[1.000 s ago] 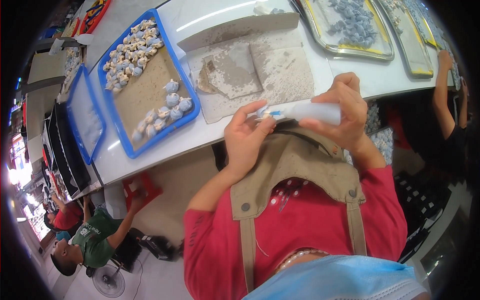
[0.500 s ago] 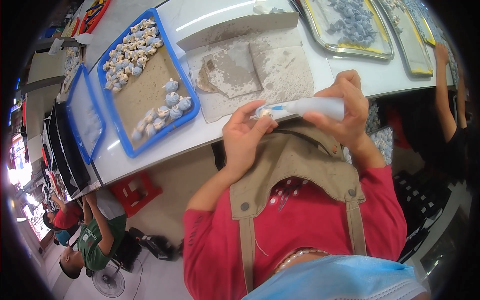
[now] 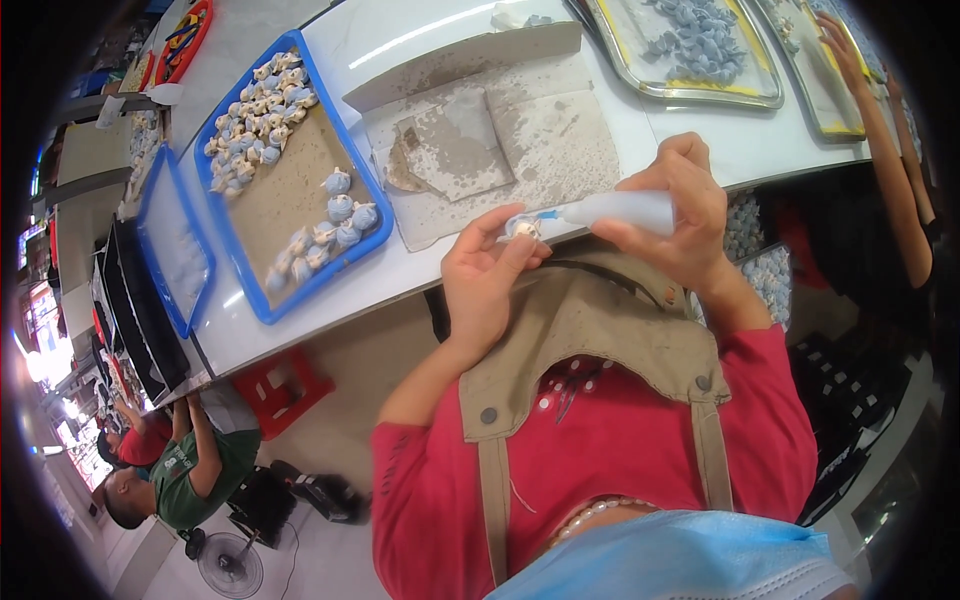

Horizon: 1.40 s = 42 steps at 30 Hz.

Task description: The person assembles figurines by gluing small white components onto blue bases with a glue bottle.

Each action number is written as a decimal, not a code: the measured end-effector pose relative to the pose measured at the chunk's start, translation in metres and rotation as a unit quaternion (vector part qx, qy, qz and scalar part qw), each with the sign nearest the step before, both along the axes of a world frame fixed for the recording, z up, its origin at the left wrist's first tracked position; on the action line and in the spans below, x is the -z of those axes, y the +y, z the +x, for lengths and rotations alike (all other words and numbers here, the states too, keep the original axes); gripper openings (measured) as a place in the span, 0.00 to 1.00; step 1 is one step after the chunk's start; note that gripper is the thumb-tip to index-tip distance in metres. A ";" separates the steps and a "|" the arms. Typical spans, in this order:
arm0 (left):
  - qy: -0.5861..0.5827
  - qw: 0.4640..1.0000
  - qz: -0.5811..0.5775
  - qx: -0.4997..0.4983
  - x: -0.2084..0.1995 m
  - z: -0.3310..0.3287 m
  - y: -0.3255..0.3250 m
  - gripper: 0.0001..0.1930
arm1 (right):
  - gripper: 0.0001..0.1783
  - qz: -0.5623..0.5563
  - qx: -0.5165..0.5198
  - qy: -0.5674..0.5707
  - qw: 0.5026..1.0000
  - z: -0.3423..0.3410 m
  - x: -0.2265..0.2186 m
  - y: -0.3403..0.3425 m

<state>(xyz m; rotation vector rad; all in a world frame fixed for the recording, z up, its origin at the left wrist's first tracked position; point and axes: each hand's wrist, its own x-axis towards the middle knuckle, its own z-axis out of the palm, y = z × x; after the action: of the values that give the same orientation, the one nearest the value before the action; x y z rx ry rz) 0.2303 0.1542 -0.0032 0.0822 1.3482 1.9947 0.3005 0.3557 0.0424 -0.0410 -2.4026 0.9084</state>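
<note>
My left hand point(image 3: 487, 275) pinches a small cream and blue figurine point(image 3: 524, 229) between thumb and fingers at the table's front edge. From the right, my right hand point(image 3: 682, 215) grips a pale squeeze bottle point(image 3: 630, 211) lying nearly level. The bottle's thin blue nozzle points left and reaches the figurine; whether it touches is too small to tell. Left of my hands stands a blue-rimmed tray point(image 3: 376, 196) with many similar figurines, a large group at its far end and a smaller one at its near end.
Ahead lies a stained cardboard sheet point(image 3: 570, 145) with a raised back flap. A metal tray point(image 3: 690, 98) of blue-grey pieces sits at the far right. Another blue tray point(image 3: 178, 250) is at the left. Another person's arm point(image 3: 880, 150) reaches in at right; a person in green point(image 3: 200, 470) sits at left.
Both hands keep their holds, with the bottle and figurine shifted slightly left. At the far right, the other person's arm has reached farther over the trays.
</note>
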 end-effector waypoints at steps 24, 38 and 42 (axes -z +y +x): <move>0.143 0.989 0.009 -0.024 -0.001 -0.016 -0.009 0.18 | 0.10 -0.042 0.125 -0.098 0.986 -0.060 0.057 0.024; -0.035 0.999 0.023 0.019 0.000 -0.010 0.007 0.19 | 0.16 0.287 0.093 -0.113 0.947 -0.065 0.047 0.134; -0.028 0.999 0.029 0.011 -0.001 -0.008 0.010 0.22 | 0.11 -0.047 0.068 -0.033 0.996 -0.055 0.034 0.096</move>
<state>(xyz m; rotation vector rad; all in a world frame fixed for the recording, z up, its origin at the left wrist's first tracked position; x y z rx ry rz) 0.2223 0.1639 -0.0022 0.0668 1.2495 2.0023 0.2458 0.4518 0.0083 -0.2722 -2.3820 0.9692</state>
